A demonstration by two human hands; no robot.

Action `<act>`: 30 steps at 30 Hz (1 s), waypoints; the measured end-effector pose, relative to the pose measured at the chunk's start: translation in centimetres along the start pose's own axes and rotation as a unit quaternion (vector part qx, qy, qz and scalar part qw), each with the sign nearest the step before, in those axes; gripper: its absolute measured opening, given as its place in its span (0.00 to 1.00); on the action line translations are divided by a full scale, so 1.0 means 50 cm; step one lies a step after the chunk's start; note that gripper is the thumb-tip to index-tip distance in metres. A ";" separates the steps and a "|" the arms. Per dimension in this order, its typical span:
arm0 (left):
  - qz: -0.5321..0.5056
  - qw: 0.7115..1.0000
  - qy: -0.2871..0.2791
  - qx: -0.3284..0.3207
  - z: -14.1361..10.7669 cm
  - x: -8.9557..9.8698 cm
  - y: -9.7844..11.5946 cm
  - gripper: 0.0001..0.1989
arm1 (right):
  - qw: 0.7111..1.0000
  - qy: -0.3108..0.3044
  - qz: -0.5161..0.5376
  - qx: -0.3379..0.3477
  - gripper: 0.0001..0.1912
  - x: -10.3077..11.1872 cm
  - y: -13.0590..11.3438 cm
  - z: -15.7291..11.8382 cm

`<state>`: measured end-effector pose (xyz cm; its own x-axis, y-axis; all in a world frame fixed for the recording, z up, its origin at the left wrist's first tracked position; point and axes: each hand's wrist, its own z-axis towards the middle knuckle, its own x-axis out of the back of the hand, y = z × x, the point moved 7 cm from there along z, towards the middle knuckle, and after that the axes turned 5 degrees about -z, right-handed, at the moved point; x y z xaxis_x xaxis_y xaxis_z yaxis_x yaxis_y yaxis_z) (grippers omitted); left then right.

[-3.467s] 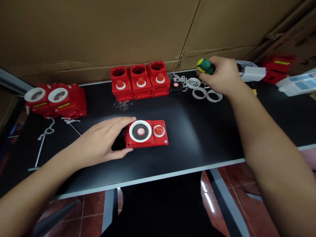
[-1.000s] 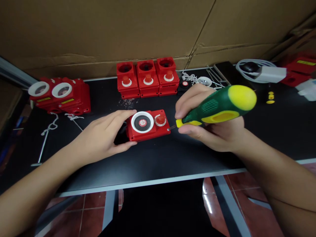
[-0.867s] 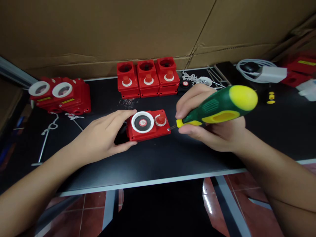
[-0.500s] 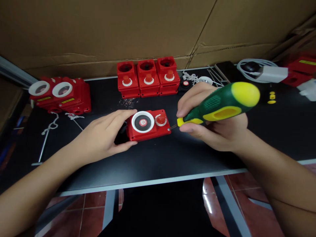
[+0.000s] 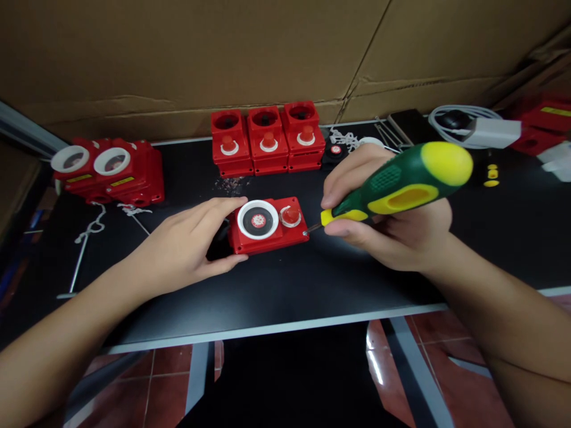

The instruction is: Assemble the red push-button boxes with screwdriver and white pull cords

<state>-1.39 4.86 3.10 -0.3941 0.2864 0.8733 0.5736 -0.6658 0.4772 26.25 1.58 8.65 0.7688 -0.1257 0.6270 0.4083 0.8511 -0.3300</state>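
Note:
A red box (image 5: 285,238) with a white-rimmed black round speaker and a small red dome lies flat on the black table, mid-frame. My left hand (image 5: 191,244) grips its left end, fingers at the back edge and thumb at the front. In my right hand (image 5: 383,232) is a green and yellow screwdriver (image 5: 401,184), tilted, its handle up to the right. Its tip meets a small silver screw (image 5: 306,233) at the box's front right corner.
Three red housings (image 5: 268,142) stand against the cardboard at the back. More red units (image 5: 120,172) sit at left, near a metal rod (image 5: 79,264) with white cord. A white cable (image 5: 464,119), a black speaker piece (image 5: 335,151) and yellow parts (image 5: 492,174) lie at right.
The screwdriver handle has shifted slightly up and to the right with my right hand. My left hand and the red box have hardly moved.

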 end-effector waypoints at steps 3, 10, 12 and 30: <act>0.000 1.000 -0.001 0.000 0.001 0.000 0.000 0.38 | 1.000 0.018 0.001 0.006 0.11 0.000 -0.001 -0.002; 0.001 1.000 -0.001 -0.005 0.000 -0.002 -0.003 0.38 | 1.000 -0.009 0.004 -0.003 0.10 0.000 0.004 -0.001; 0.003 1.000 -0.002 -0.005 0.000 -0.002 -0.004 0.38 | 1.000 -0.015 0.011 -0.007 0.10 0.002 0.005 0.000; 0.021 0.999 0.006 -0.026 -0.004 -0.002 0.005 0.38 | 0.996 0.060 -0.052 -0.051 0.17 0.010 0.020 -0.016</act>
<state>-1.37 4.51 3.10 -0.3788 0.2500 0.8911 0.5516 -0.7122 0.4342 27.42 1.99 8.08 0.7709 -0.2750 0.5745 0.5316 0.7746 -0.3427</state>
